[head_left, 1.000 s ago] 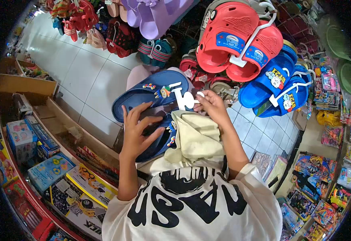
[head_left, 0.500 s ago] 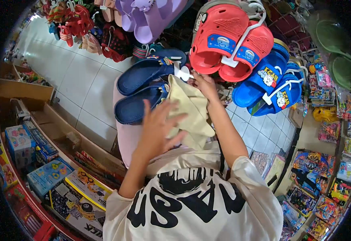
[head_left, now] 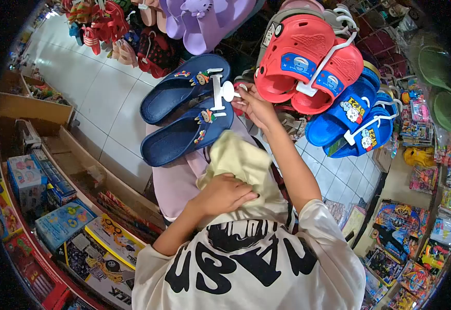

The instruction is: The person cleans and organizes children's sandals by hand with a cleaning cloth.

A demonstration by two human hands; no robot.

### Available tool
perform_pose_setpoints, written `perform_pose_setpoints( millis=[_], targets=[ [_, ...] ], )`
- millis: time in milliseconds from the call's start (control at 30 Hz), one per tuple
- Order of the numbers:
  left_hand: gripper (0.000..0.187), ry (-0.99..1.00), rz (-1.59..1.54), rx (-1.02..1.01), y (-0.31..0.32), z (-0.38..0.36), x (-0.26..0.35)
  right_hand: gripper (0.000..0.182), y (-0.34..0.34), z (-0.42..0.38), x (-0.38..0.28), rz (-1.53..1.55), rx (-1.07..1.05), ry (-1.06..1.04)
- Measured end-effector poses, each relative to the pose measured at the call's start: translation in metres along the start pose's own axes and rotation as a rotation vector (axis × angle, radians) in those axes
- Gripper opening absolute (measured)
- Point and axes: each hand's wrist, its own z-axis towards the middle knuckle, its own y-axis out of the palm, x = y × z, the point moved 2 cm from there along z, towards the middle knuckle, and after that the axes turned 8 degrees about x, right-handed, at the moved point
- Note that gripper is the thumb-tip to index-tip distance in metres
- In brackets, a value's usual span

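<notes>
A pair of navy blue sandals [head_left: 171, 135] with small cartoon figures on the straps hangs by a white plastic hanger [head_left: 227, 92]. The fingers of my right hand [head_left: 258, 107] are closed around the hanger's hook end. Near my belly, my left hand [head_left: 229, 194] grips a pale yellow cloth [head_left: 242, 155], bunched up, its upper part standing above the fingers. The cloth's lower end is partly hidden by that hand. Both sandals are tilted, toes pointing to the left, above my pink-clad lap.
Red clogs [head_left: 300, 49] and blue slides [head_left: 344, 116] hang on hooks at the right, close to my right hand. Purple slippers [head_left: 199, 31] hang at the top. Boxed toys [head_left: 63, 225] fill the shelf at left; packaged toys [head_left: 401, 222] line the right. White floor tiles [head_left: 99, 98] show beyond.
My left hand, spread over the cloth before, has closed on it and drawn it down toward my body. The sandals are now uncovered and turned more toward me, with the hanger in full view.
</notes>
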Motion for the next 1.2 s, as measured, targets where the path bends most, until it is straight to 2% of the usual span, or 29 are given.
perform_pose_setpoints(
  millis=[67,167,200,300,333,400,433,467,567,600,700,733,767,833,867,967,1000,1033,1067,1167,1200],
  targets=[
    [0.026,0.001,-0.136,0.048,-0.023,-0.003,0.009,0.018,-0.005,0.011,0.011,0.054,0.076,0.017],
    [0.026,0.021,-0.018,0.185,-0.037,0.008,0.021,0.018,-0.021,0.043,0.026,0.127,0.237,-0.093],
    [0.027,0.001,-0.106,0.165,-0.022,0.0,0.009,0.019,-0.026,0.047,0.027,0.076,0.274,-0.101],
    [0.033,-0.287,-0.277,-0.176,-0.01,-0.012,-0.001,0.021,-0.05,0.048,0.024,0.182,0.391,-0.167],
    [0.048,-0.456,-0.233,-0.352,-0.009,-0.014,-0.005,0.022,-0.045,0.028,0.013,0.181,0.466,-0.062],
    [0.052,-0.535,-0.367,-0.218,-0.002,-0.012,-0.008,0.022,-0.102,0.04,0.029,0.043,0.394,-0.225],
    [0.054,-0.575,-0.434,-0.149,0.001,-0.011,-0.008,0.022,-0.107,0.035,0.025,-0.028,0.356,-0.304],
    [0.066,-0.449,-0.228,-0.137,-0.002,-0.007,-0.005,0.023,-0.112,0.031,0.025,0.004,0.43,-0.353],
    [0.074,-0.281,0.133,-0.037,0.005,-0.008,0.001,0.023,-0.082,-0.023,0.003,0.097,0.63,-0.419],
    [0.078,-0.358,0.031,-0.033,0.011,-0.011,-0.003,0.023,-0.091,-0.031,0.003,0.12,0.675,-0.391],
    [0.065,-0.366,0.043,0.004,0.011,-0.014,-0.001,0.022,-0.121,-0.05,0.011,0.114,0.804,-0.402],
    [0.056,-0.315,0.046,0.031,0.01,-0.014,-0.001,0.021,-0.109,-0.07,0.002,0.136,0.832,-0.338],
    [0.048,-0.263,0.049,0.059,0.009,-0.014,-0.004,0.021,-0.135,-0.071,0.015,0.185,0.842,-0.32],
    [0.033,-0.189,0.059,0.079,0.013,-0.017,-0.01,0.023,-0.153,-0.087,0.022,0.174,0.952,-0.384],
    [0.028,-0.165,0.065,0.071,0.019,-0.019,-0.015,0.026,-0.161,-0.094,0.021,0.211,0.939,-0.373],
    [0.017,-0.171,0.052,0.156,0.02,-0.016,-0.013,0.03,-0.203,-0.098,0.026,-0.011,0.871,-0.657],
    [0.016,-0.211,0.022,0.178,0.022,-0.019,-0.016,0.037,-0.212,-0.099,0.019,0.147,0.866,-0.672],
    [0.014,-0.251,-0.007,0.2,0.023,-0.021,-0.018,0.04,-0.219,-0.1,0.018,0.079,0.911,-0.706],
    [0.009,-0.219,-0.028,0.345,0.022,-0.021,-0.018,0.042,-0.226,-0.1,0.019,0.011,0.957,-0.739],
    [0.008,-0.165,-0.119,0.403,0.01,-0.025,-0.014,0.045,-0.271,-0.103,0.033,-0.824,0.976,-0.65],
    [0.015,-0.132,-0.123,0.519,0.006,-0.017,-0.012,0.045,-0.267,-0.103,0.029,-0.943,0.911,-0.612]
  ],
)
